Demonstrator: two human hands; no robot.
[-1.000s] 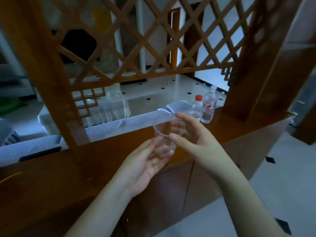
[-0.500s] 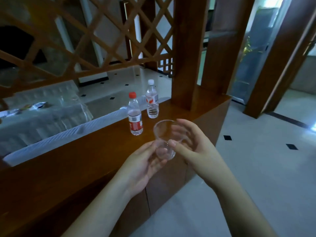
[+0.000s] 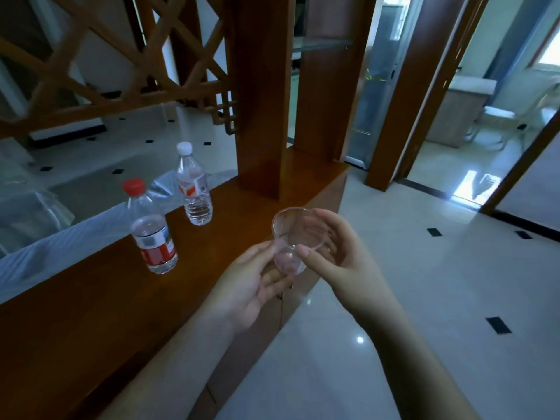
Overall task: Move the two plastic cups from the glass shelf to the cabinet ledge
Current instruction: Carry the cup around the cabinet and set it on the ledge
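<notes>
Both hands pinch a clear, thin-walled plastic cup (image 3: 291, 239), perhaps two nested: left hand (image 3: 248, 287) under its base, right hand (image 3: 336, 256) around its rim, beside the glossy wooden ledge's (image 3: 91, 313) front edge.

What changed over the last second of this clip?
The view swung right: the two bottles now sit left of the hands, and the doorway shows. The clear cup stays held between the left hand and right hand, same grip, above the ledge edge.
</notes>
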